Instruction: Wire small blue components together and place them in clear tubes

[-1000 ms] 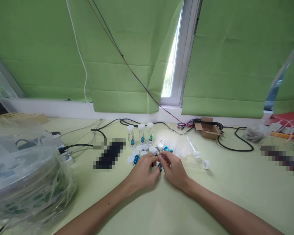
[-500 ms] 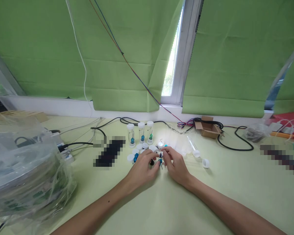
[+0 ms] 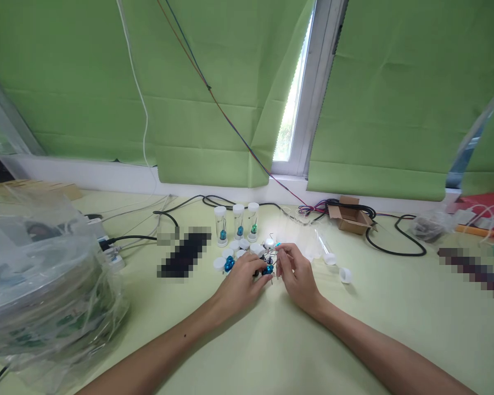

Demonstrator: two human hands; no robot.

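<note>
Green blinds (image 3: 379, 99) were hung beyond a pale tabletop (image 3: 354, 345). Near its centre, a small blue piece (image 3: 268, 270) was gripped, as far as could be judged, between the thumb and index finger of the left hand (image 3: 242, 278). At three o'clock from it, the right hand (image 3: 299, 278) was held with fingertips drawn nearly together; whether something thin was pinched there could not be told. Blue balls (image 3: 229, 264) were seen at ten o'clock from the left hand, and three capped tubes (image 3: 239, 223) were stood near twelve. Fine fingertip work on the blue piece was judged to be the step in hand. For the next move, a steady left pinch and precise right fingertips were judged to be needed, with nearby loose parts left undisturbed.
</note>
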